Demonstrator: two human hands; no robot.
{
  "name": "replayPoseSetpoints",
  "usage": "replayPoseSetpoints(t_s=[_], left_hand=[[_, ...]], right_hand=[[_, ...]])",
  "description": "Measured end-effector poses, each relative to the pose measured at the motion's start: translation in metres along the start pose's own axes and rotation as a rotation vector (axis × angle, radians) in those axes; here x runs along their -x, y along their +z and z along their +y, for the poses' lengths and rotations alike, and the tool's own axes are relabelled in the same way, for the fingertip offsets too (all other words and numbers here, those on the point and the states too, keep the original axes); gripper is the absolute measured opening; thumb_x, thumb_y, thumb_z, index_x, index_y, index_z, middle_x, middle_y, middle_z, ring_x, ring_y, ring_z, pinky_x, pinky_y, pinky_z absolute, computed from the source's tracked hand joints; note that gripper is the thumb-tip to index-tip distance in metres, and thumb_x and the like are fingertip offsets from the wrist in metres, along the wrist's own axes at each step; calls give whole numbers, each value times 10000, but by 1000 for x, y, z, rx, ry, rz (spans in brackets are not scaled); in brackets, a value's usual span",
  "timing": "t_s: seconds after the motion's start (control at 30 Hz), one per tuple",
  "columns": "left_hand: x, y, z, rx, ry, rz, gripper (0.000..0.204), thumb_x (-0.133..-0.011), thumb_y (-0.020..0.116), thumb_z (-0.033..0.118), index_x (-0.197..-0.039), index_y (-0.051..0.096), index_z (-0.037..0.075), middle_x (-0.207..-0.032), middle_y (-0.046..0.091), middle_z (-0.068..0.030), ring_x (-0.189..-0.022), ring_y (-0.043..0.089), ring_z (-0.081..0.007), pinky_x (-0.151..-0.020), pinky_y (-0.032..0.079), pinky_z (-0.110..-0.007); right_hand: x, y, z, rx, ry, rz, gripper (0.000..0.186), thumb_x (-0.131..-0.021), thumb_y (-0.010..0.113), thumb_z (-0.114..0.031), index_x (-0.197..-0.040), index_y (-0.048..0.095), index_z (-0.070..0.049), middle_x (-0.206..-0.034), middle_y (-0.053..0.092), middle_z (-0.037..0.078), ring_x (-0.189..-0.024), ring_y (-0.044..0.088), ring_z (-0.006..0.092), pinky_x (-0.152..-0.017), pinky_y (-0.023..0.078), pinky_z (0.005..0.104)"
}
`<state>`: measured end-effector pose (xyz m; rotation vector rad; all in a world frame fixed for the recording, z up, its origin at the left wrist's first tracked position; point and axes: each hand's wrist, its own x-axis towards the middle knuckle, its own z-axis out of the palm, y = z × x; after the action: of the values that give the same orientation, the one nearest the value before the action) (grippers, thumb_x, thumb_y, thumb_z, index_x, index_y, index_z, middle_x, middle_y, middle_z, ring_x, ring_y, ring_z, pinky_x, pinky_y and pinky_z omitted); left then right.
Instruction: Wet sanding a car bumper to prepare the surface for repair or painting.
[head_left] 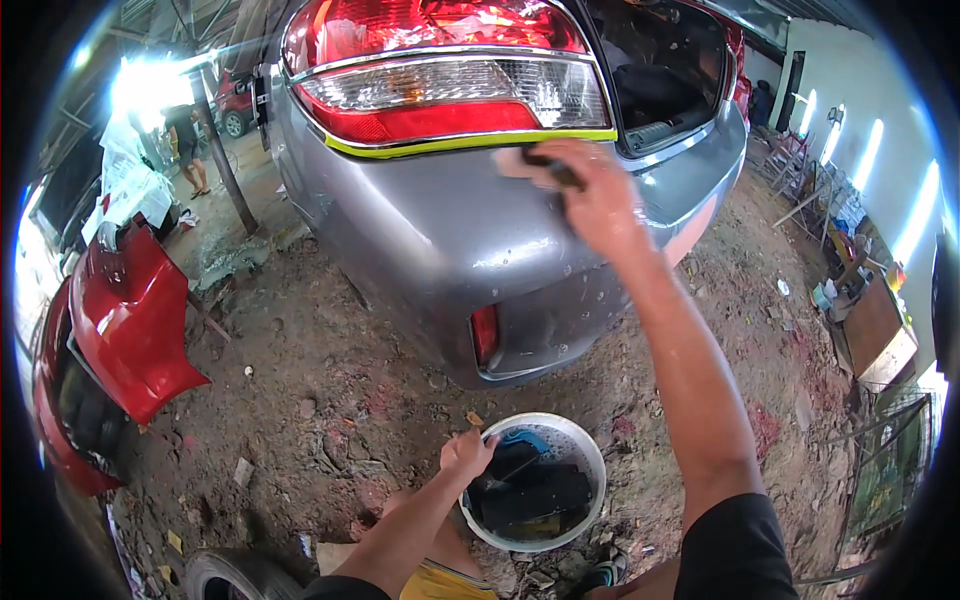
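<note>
Against the rear corner of a grey car (420, 240), just below the right end of a strip of yellow-green tape (470, 145), the person's right hand (597, 198) presses down with its fingers bent around a dark block (562, 172). A pale, flat piece (520, 165) shows beside the block on its left, lying on the painted surface; it is too blurred to tell what it is. The tape follows the lower edge of a red and clear tail light (450, 85), and a small red reflector (484, 334) sits lower down on the corner. To the right of the light, the boot (660, 75) stands open. Lower down, the left hand (467, 456) is curled closed over the left part of the rim of a white bucket (599, 475), which stands on the dirt floor (330, 420) close to the person's legs. The bucket holds murky liquid, with a black object (540, 495) and something blue (527, 438) inside it. Off to the left lies a red body panel (135, 315), and part of a tyre (230, 578) shows near the lower edge. Beyond them, another person (187, 145) stands near a leaning pole (226, 155). Along the wall on the right, long light tubes (918, 212) glow above a brown board (873, 325).
</note>
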<state>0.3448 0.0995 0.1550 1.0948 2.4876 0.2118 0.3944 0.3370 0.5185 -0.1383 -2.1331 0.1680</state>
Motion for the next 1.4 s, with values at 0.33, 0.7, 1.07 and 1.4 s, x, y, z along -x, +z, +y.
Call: replayPoseSetpoints(t_s=[0.33,0.7,1.07,1.4], left_hand=[[-1,1,6,42,29,60,478,-950,530,486,-1133,637,57,-1051,712,-173,-1019,680,-337,-892,540,-443],[-3,5,-6,76,1,111,501,-920,560,504,-1046,680,33,-989,714,-210,-971,683,-387,-875,541,-474],[-5,12,-9,43,46,137,499,-921,562,499,-1064,675,34,-1012,711,-209,-977,686,-372,-871,549,-465],[-1,9,-3,34,39,94,464,-920,577,465,-1073,666,35,-1006,714,-206,-985,683,-376,-878,546,-465]], right_hand=[[14,5,17,12,144,70,553,-681,563,105,-1183,672,-99,-1236,640,84,-1205,567,287,-1067,445,387],[8,13,0,96,-94,102,457,-699,566,118,-1102,690,-58,-1172,650,125,-1127,598,326,-1014,473,408],[11,-13,49,12,132,29,459,-742,525,101,-1151,668,-50,-1203,647,141,-1172,588,336,-1032,461,386],[27,-7,12,13,237,-20,401,-811,581,-8,-1202,653,-54,-1255,629,133,-1167,594,334,-1020,479,400]])
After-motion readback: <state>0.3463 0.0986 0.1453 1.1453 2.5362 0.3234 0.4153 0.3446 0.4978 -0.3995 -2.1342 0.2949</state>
